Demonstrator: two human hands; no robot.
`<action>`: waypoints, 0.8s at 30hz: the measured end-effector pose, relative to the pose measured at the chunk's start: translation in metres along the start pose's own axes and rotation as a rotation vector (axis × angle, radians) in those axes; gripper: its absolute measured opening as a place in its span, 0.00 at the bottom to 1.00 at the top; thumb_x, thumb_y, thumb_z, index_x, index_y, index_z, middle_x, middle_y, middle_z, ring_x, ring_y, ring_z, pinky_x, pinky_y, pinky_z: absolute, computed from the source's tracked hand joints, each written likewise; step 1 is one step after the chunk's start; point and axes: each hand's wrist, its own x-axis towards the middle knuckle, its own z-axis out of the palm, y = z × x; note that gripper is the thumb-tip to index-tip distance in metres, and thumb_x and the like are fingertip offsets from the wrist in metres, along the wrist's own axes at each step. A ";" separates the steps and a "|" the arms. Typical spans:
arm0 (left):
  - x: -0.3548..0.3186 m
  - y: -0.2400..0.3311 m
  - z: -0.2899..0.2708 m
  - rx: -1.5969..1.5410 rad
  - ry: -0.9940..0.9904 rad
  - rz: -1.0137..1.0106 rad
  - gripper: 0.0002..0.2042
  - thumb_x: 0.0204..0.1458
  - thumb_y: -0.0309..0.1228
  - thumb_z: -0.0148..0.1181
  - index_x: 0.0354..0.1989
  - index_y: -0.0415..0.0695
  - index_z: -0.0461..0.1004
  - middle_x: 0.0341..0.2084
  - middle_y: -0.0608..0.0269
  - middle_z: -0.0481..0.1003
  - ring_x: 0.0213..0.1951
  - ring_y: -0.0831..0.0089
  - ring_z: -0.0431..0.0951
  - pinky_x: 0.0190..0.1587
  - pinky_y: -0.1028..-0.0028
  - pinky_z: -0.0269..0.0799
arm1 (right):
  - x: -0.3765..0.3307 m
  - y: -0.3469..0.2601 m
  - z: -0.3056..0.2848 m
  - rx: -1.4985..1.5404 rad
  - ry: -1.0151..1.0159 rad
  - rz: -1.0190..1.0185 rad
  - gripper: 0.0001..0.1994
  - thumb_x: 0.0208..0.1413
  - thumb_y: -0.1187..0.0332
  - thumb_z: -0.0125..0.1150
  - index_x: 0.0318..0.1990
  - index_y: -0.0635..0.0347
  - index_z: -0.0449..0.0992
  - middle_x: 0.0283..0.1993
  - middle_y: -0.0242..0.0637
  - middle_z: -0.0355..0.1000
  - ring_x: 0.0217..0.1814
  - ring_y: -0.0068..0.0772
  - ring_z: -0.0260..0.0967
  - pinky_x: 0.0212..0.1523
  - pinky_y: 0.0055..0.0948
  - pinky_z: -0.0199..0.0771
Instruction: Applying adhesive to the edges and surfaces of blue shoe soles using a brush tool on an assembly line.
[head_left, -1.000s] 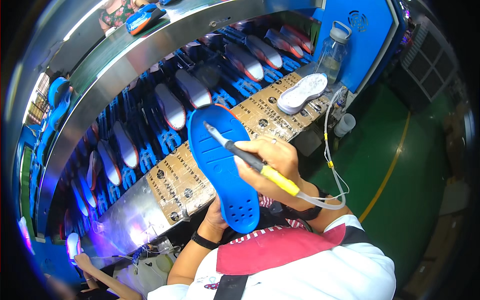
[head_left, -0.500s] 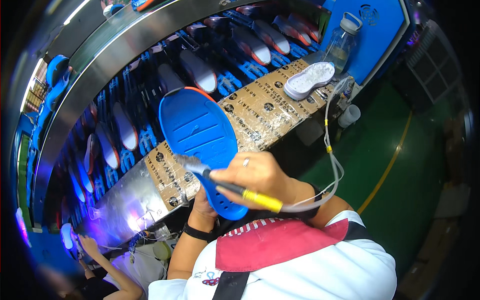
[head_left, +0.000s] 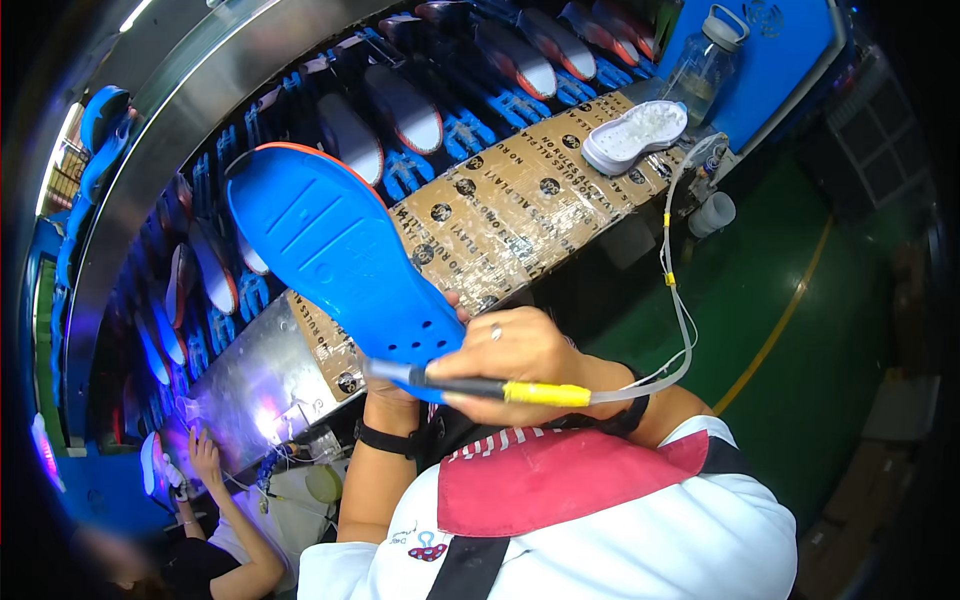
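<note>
A large blue shoe sole (head_left: 330,230) with an orange-red rim at its toe lies tilted in front of me, heel toward my body. My left hand (head_left: 392,392) grips its heel end from below; most of that hand is hidden under the sole, with a fingertip showing at the far edge. My right hand (head_left: 515,360) is closed around the black handle of a brush (head_left: 465,384). Yellow tape wraps the handle's rear, where a translucent hose (head_left: 655,380) leads off. Its bristles are at the heel's near edge; whether they touch cannot be told.
A worktop covered in printed brown tape (head_left: 500,210) runs beyond the sole. On it stand a white sole with white bits inside (head_left: 635,137) and a clear bottle (head_left: 708,60). Behind are racked dark shoes (head_left: 405,110). At lower left, a co-worker's hand (head_left: 205,458) is near another sole.
The sole has turned, its toe swinging left and its heel holes now farther up in view. The brush has moved from mid-sole to the heel's near edge.
</note>
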 end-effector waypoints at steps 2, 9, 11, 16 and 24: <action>0.006 0.004 0.014 -0.255 -0.086 0.016 0.43 0.44 0.64 0.56 0.59 0.40 0.60 0.51 0.36 0.68 0.50 0.42 0.72 0.49 0.47 0.72 | 0.000 -0.001 0.000 -0.078 0.086 0.126 0.17 0.39 0.76 0.69 0.40 0.66 0.77 0.24 0.39 0.72 0.20 0.35 0.67 0.22 0.28 0.67; 0.008 0.013 0.012 -0.291 -0.067 0.103 0.39 0.47 0.60 0.56 0.60 0.41 0.60 0.56 0.46 0.64 0.55 0.50 0.66 0.59 0.50 0.64 | -0.010 0.000 0.015 0.169 -0.123 0.191 0.18 0.42 0.74 0.71 0.43 0.65 0.77 0.27 0.41 0.74 0.24 0.36 0.71 0.27 0.29 0.71; 0.011 0.021 -0.003 -0.236 -0.047 0.108 0.36 0.50 0.55 0.55 0.59 0.39 0.59 0.53 0.44 0.65 0.52 0.49 0.67 0.57 0.51 0.66 | -0.009 0.000 0.010 0.196 -0.120 0.259 0.18 0.42 0.72 0.71 0.43 0.63 0.78 0.28 0.41 0.75 0.27 0.36 0.73 0.29 0.29 0.72; 0.008 0.036 0.002 -0.118 -0.076 0.139 0.38 0.50 0.59 0.52 0.60 0.38 0.59 0.54 0.42 0.65 0.54 0.48 0.67 0.54 0.52 0.69 | -0.014 0.001 0.016 0.234 -0.201 0.328 0.15 0.46 0.67 0.69 0.42 0.62 0.78 0.28 0.42 0.74 0.28 0.43 0.72 0.33 0.32 0.72; 0.005 0.071 0.003 0.263 -0.032 -0.044 0.47 0.41 0.63 0.58 0.59 0.33 0.59 0.49 0.34 0.68 0.49 0.45 0.73 0.52 0.55 0.72 | -0.019 0.013 0.011 0.113 -0.297 0.251 0.14 0.47 0.64 0.68 0.41 0.58 0.78 0.25 0.40 0.72 0.26 0.43 0.70 0.29 0.34 0.70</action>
